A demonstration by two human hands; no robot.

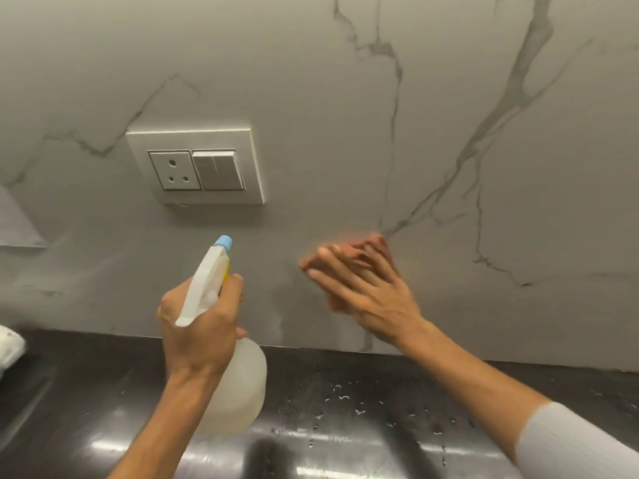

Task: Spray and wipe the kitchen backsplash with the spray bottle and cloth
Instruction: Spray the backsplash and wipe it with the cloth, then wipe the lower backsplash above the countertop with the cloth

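The backsplash [345, 115] is a grey marble-look slab with dark veins. My left hand [198, 326] grips the neck of a translucent white spray bottle [242, 382], whose blue nozzle tip points up toward the wall. My right hand [363, 285] lies flat against the lower backsplash with fingers spread, blurred by motion. It presses an orange-brown cloth [352, 252] to the wall; only the cloth's edge shows past the fingertips. Faint wet streaks mark the wall between the two hands.
A socket-and-switch plate [197, 167] sits on the wall above the bottle. A glossy black countertop [380, 409] runs below, dotted with water drops. A white object [10, 347] lies at the counter's left edge.
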